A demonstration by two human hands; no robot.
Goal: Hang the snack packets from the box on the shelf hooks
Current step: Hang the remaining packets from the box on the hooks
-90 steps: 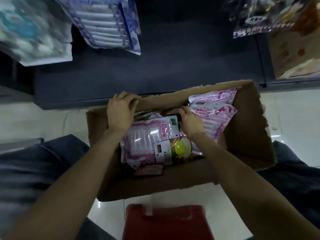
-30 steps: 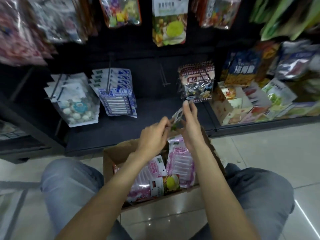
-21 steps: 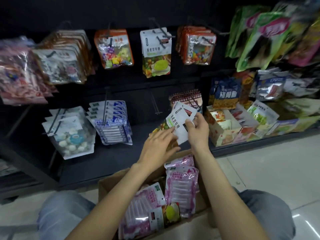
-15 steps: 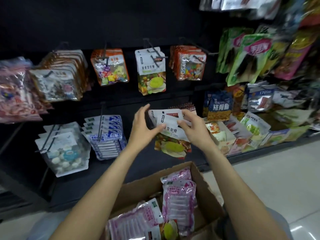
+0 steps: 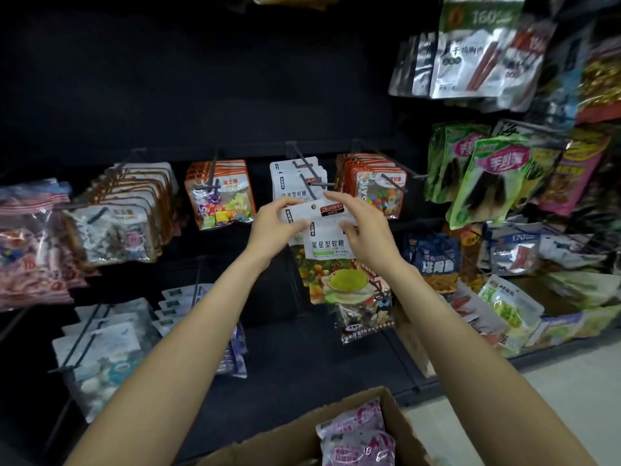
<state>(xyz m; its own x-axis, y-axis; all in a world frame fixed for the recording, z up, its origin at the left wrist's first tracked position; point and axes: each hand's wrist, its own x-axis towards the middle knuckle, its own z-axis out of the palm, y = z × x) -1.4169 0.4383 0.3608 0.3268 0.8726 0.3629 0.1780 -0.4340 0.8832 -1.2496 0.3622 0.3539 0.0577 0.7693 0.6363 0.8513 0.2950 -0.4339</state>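
Note:
A white-topped snack packet (image 5: 331, 245) with green and yellow fruit candy at its bottom is held up by both hands. My left hand (image 5: 275, 227) pinches its upper left corner and my right hand (image 5: 361, 227) grips its upper right edge. The packet's top sits just below the tip of a dark shelf hook (image 5: 307, 169) that carries matching white packets (image 5: 297, 178). The cardboard box (image 5: 339, 432) lies at the bottom edge, with pink packets (image 5: 356, 435) inside.
Neighbouring hooks hold orange-edged candy packets (image 5: 220, 193) on the left and more of them (image 5: 376, 186) on the right. Green bags (image 5: 487, 176) hang at the right. Blue-white packets (image 5: 100, 348) hang low left. A dark shelf base runs behind the box.
Both hands took the packet out of the box and raised it to the middle hook row. The view tilted up from the box to the shelf.

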